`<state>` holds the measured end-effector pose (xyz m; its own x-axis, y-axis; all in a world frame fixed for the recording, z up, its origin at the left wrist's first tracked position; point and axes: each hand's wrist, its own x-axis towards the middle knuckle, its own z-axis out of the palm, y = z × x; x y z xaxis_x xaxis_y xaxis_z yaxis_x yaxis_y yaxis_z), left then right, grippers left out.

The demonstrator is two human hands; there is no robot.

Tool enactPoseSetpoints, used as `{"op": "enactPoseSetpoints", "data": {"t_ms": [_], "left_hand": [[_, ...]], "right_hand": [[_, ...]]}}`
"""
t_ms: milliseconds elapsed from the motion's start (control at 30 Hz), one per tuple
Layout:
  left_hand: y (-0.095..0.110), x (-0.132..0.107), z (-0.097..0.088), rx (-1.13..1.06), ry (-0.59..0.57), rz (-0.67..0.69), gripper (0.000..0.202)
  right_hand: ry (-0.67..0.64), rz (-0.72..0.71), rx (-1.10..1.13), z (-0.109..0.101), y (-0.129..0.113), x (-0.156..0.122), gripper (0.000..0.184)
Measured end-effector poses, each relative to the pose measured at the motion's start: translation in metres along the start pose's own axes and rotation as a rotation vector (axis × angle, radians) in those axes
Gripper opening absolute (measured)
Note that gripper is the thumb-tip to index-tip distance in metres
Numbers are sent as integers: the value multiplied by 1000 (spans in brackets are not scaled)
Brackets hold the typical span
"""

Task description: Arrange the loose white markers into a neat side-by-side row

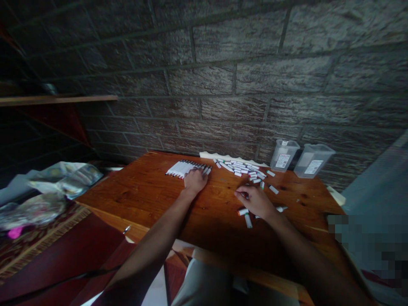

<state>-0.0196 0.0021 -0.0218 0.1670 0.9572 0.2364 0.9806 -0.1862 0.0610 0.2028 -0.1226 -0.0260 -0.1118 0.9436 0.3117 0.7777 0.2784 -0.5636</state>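
Observation:
My left hand (195,180) lies on the right end of a tidy row of white markers (178,168), its fingers curled over a marker there. The markers lie side by side, their dark ends pointing to the back. To the right, my right hand (255,199) hovers low over the wooden table (213,208), thumb and fingertips brought together in a pinch. Whatever is between those fingertips, if anything, is too small to make out. Beside and under that hand are a few loose markers (248,220), one with an orange end (242,212).
A loose heap of markers (239,167) spreads at the back, before a white wavy strip (207,155). Two clear plastic containers (284,156) stand against the brick wall (219,110). Plastic bags (63,178) lie left of the table, below a wooden shelf (60,100).

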Motion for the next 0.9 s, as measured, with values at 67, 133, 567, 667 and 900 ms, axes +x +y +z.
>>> {"op": "enactPoseSetpoints", "data": {"t_ms": [67,133,567,667,900], "left_hand": [[-1,0,1,1,1,4,37],[-1,0,2,-1,2,11,38],[0,0,0,-14,-6,8,38],[0,-1,-1,-7,-3,7,37],[1,-1,-2,-9,-21,-4,37]], "right_hand": [[0,-6,-2,0,0,0,25],[0,-10,-6,0,0,0,24],[-9,-11,-8,0,1,1,25],[-7,-24,0,0,1,1,24],[-10,-15,-8,1,1,1,25]]}}
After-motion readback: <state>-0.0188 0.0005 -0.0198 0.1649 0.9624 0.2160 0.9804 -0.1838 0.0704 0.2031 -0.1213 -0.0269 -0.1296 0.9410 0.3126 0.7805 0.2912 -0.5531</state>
